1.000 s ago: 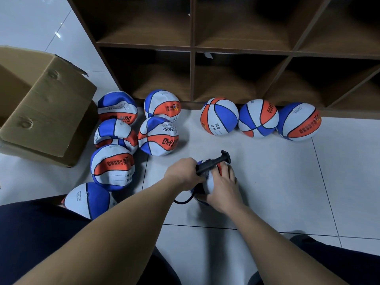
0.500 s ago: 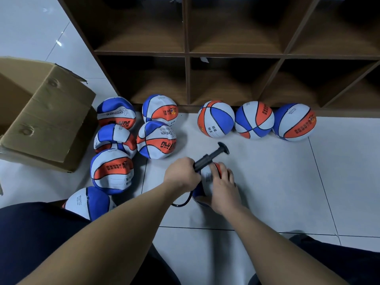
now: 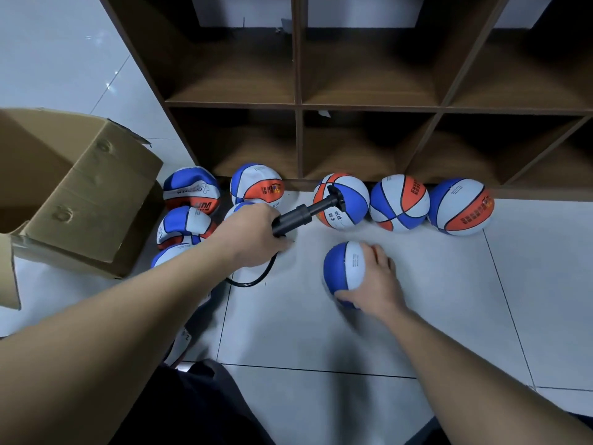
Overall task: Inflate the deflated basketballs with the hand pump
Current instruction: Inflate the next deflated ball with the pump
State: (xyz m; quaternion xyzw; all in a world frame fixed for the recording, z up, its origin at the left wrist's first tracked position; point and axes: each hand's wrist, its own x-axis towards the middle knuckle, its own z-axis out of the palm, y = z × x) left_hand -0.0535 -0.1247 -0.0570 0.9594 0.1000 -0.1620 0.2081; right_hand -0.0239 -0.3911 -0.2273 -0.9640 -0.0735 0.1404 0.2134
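Right hand (image 3: 373, 284) is cupping the basketball (image 3: 345, 268) on the floor tile (image 3: 449, 284), fingers curled round it, likely to roll it aside, while left hand (image 3: 253, 236) is gripping the hand pump (image 3: 301, 215), apart from the ball.

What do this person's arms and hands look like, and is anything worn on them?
Both forearms are bare up to the frame's edge, with no sleeves showing. The left hand and right hand wear no gloves, and no rings, watch or bracelet can be seen. Dark trousers show below.
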